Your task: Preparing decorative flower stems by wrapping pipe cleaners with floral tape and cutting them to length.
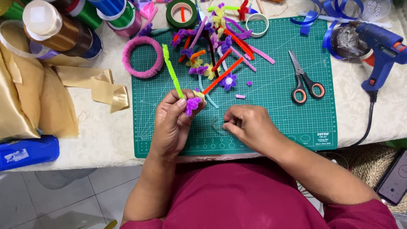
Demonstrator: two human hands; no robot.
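Scissors (305,80) right of hands, pipe-cleaner pile (216,46) beyond, pink ring (143,57) left

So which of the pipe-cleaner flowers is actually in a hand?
The purple flower on the lime-green stem, pinched in the left hand; the other flowers lie loose on the green mat.

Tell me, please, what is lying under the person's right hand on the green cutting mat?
Beneath the right hand the green cutting mat shows, with a thin pale strand curving out beside the fingertips. Whatever the fingers pinch against the mat is covered by the hand itself.
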